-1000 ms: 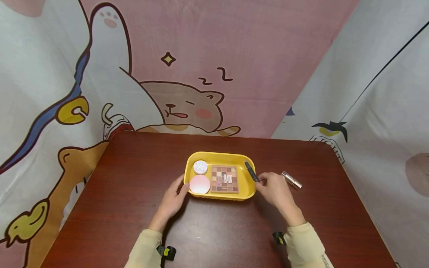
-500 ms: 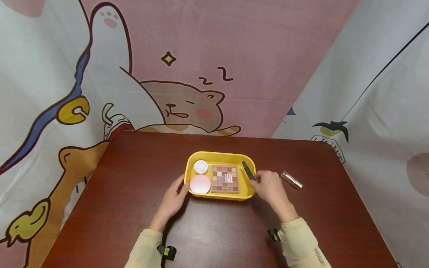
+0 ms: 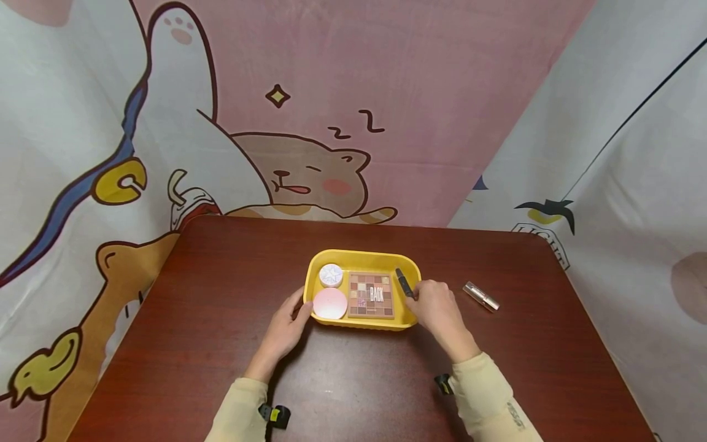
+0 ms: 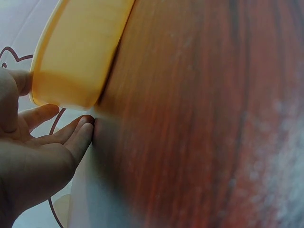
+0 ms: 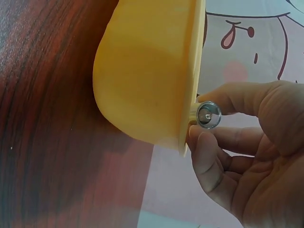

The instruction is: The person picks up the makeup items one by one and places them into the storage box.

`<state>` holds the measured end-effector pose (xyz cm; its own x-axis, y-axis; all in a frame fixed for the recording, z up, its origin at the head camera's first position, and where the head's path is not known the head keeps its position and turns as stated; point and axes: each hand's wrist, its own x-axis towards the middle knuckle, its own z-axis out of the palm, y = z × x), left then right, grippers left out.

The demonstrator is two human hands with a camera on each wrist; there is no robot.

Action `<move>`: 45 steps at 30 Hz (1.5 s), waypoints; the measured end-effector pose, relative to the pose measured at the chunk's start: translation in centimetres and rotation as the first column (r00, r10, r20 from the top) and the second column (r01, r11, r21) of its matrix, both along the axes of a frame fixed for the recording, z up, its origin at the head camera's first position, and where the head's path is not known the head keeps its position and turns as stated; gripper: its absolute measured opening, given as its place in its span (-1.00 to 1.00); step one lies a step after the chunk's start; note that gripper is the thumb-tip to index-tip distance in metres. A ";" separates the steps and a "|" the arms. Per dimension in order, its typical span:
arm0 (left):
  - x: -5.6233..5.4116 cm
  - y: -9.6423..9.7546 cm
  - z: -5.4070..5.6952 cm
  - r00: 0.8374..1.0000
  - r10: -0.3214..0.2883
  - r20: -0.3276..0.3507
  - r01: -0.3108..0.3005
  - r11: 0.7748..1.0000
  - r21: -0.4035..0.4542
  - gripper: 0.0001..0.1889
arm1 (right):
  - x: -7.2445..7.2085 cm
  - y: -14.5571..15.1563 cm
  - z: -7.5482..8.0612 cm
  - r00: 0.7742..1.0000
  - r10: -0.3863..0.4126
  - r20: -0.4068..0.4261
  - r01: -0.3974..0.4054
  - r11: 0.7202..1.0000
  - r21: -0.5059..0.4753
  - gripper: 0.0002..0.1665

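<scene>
The yellow tray [image 3: 359, 263] stands on the table in the head view. Its left end is held by my left hand [image 3: 285, 328], thumb at the rim and fingers against the outer wall. In the left wrist view, the hand [image 4: 45, 142] has its fingertips right at the tray's end [image 4: 71, 76]. My right hand [image 3: 440, 314] pinches a slim black cosmetic tube [image 3: 404, 282] over the tray's right end. The right wrist view shows the tube's clear round end [image 5: 209, 115] between thumb and fingers, close by the rim [image 5: 192, 85].
Inside the tray lie an eyeshadow palette [image 3: 370, 296] marked BACK, a pink round compact [image 3: 329, 304] and a small white patterned round case [image 3: 331, 275]. A shiny lipstick tube [image 3: 481, 297] lies on the dark wooden table [image 3: 353, 380] to the right. A printed cloth [image 3: 442, 92] hangs behind.
My right hand has moved left with the black cosmetic tube, from the tray's right edge to further over its inside. My left hand and the tray stay nearly still.
</scene>
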<state>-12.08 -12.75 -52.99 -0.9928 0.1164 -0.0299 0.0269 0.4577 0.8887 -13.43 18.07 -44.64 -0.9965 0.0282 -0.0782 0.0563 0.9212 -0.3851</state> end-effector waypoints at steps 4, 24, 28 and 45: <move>0.0 0.0 0.0 1.000 -0.001 0.006 0.001 1.000 0.004 -0.45 | -0.1 -0.4 -0.1 1.000 0.004 -0.004 -0.004 1.000 0.009 -0.68; 0.0 0.1 -0.1 1.000 0.001 0.015 -0.002 1.000 0.015 -0.45 | -0.7 -2.2 -0.5 1.000 -0.006 0.007 0.005 0.988 0.157 -0.75; 0.0 0.0 0.0 1.000 -0.003 0.007 0.003 1.000 0.013 -0.45 | -0.8 -2.5 -0.8 1.000 -0.003 -0.001 0.003 0.983 0.182 -0.76; 0.1 0.0 0.1 1.000 0.001 0.016 -0.001 1.000 0.000 -0.44 | -0.9 -3.2 -1.6 0.998 0.066 -0.018 -0.061 0.977 0.206 -0.82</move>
<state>-11.94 -12.71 -52.86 -0.9923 0.1149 -0.0459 0.0118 0.4577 0.8890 -14.29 14.84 -46.29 -0.9984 -0.0219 -0.0530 -0.0116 0.9820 -0.1884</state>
